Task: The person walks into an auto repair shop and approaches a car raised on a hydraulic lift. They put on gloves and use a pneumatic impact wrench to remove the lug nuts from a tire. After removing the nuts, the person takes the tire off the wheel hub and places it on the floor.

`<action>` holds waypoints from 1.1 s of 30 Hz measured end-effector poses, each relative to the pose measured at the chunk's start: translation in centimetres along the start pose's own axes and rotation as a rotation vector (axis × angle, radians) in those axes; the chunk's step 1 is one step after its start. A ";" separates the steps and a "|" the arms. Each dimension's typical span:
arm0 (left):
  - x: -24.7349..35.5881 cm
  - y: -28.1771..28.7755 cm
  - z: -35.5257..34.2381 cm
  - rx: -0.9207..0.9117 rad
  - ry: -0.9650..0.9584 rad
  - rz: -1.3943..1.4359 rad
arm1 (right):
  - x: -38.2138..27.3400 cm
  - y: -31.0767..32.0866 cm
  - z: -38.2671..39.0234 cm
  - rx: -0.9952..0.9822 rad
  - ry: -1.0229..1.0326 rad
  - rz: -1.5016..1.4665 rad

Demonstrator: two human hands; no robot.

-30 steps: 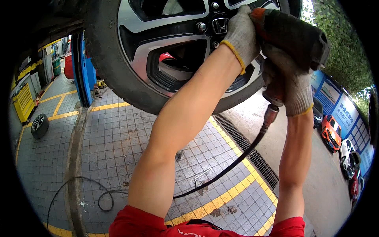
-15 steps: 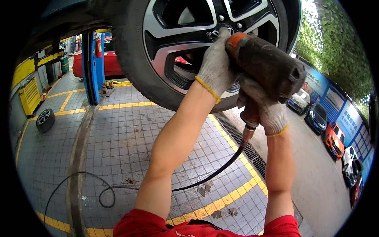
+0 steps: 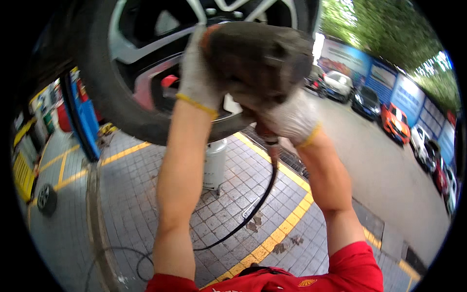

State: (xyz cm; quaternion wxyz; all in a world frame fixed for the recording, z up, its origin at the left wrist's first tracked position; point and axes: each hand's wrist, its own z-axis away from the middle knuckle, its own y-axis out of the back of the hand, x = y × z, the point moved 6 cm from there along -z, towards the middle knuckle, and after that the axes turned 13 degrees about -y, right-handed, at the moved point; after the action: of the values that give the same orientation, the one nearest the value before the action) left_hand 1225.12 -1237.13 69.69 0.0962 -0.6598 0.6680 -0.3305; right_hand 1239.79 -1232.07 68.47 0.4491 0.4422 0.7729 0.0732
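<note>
My right hand, in a white knit glove with a yellow cuff, is closed round the grip of a dark, worn impact wrench. The tool's orange nose end points toward a raised car wheel with silver and black spokes. Against the left side of the nose lies my left hand, gloved alike; its fingers are blurred and partly hidden by the tool. Lug nuts show just above the wrench, which covers its own front end. A black air hose hangs from the grip.
Behind the hose stands a light grey cylinder on the tiled floor. A blue lift post and a loose wheel are at the left. Dark gloves lie on the tiles. Parked cars line the right side.
My view has swung, so the wheel and both hands sit farther left and higher in it. The wrench now hides more of the hub. The grey cylinder has come into sight.
</note>
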 end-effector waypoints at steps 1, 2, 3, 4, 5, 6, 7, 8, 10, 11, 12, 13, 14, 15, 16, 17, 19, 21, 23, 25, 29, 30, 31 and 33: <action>0.1 0.3 -0.2 0.045 -0.022 -0.021 | -0.1 -0.6 -0.9 0.002 0.095 0.081; 0.0 0.5 -1.2 -0.009 -0.011 -0.033 | -0.3 -0.4 -1.4 0.023 0.185 0.177; -0.2 0.5 -1.9 -0.053 -0.005 -0.046 | -0.4 -0.3 -1.4 0.034 0.249 0.249; -0.7 0.4 -1.6 -0.085 0.026 -0.054 | -0.4 0.0 -0.9 0.039 0.259 0.276; -0.4 -0.2 -1.0 -0.109 0.045 -0.066 | -0.4 -0.1 -0.8 0.034 0.248 0.284; -0.6 -0.9 -0.7 -0.178 0.068 -0.068 | -0.5 -0.1 -0.4 0.017 0.202 0.268; -1.3 -0.8 -0.6 -0.214 0.073 -0.021 | -0.4 -0.1 -0.3 0.000 0.131 0.215; -1.2 -0.5 -0.9 -0.247 0.062 0.018 | -0.8 -0.2 -0.1 -0.016 0.067 0.163; -0.7 0.0 -1.2 -0.249 0.080 0.054 | -1.1 0.1 -0.3 -0.041 -0.019 0.109; -0.5 0.5 -1.9 -0.247 0.052 0.039 | -1.0 -0.1 -0.6 -0.068 -0.056 0.080; -0.7 0.8 -2.7 -0.243 0.037 0.030 | -0.9 -0.1 -0.5 -0.094 -0.108 0.053; -0.7 1.3 -3.0 -0.238 0.022 0.018 | -0.9 -0.3 -0.5 -0.121 -0.158 0.025; -1.3 0.1 -2.3 -0.225 0.086 0.089 | -0.8 0.4 -0.6 -0.022 0.025 0.181; -0.5 -1.0 -1.3 -0.198 0.132 0.138 | -0.6 0.4 -0.2 -0.004 0.072 0.106; -0.4 -1.9 0.0 -0.173 0.170 0.177 | -0.3 0.5 0.0 0.016 0.121 0.032; 0.1 -2.5 1.0 -0.152 0.190 0.206 | 0.4 0.3 0.4 -0.040 -0.038 -0.119; -0.1 -3.4 3.5 0.026 0.021 -0.101 | 0.2 2.0 2.8 0.054 -0.002 -0.198; -3.0 -5.3 4.3 -0.037 0.168 0.194 | 1.2 3.7 5.6 0.042 -0.198 -0.350; -3.8 -3.8 5.8 -0.140 0.268 0.288 | 3.8 1.8 6.6 0.008 -0.344 -0.500; -5.3 -2.9 6.4 -0.166 0.297 0.311 | 5.7 0.8 6.3 0.056 -0.264 -0.582; -6.2 -1.2 6.0 -0.087 0.357 0.405 | 6.2 0.0 5.3 0.013 -0.354 -0.538; -6.3 -0.9 5.7 -0.088 0.362 0.427 | 6.1 -0.1 5.0 0.020 -0.336 -0.541; -6.5 -0.7 5.3 -0.088 0.367 0.448 | 6.0 -0.3 4.7 0.025 -0.318 -0.545; -6.5 -0.5 4.6 -0.064 0.297 0.368 | 6.1 -0.1 4.4 0.049 -0.327 -0.519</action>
State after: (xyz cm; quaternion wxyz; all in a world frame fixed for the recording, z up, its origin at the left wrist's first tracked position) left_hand 1228.84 -1232.43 64.49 0.0346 -0.4735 0.7940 -0.3796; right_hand 1241.76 -1228.81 62.00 0.5605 0.2468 0.7789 -0.1349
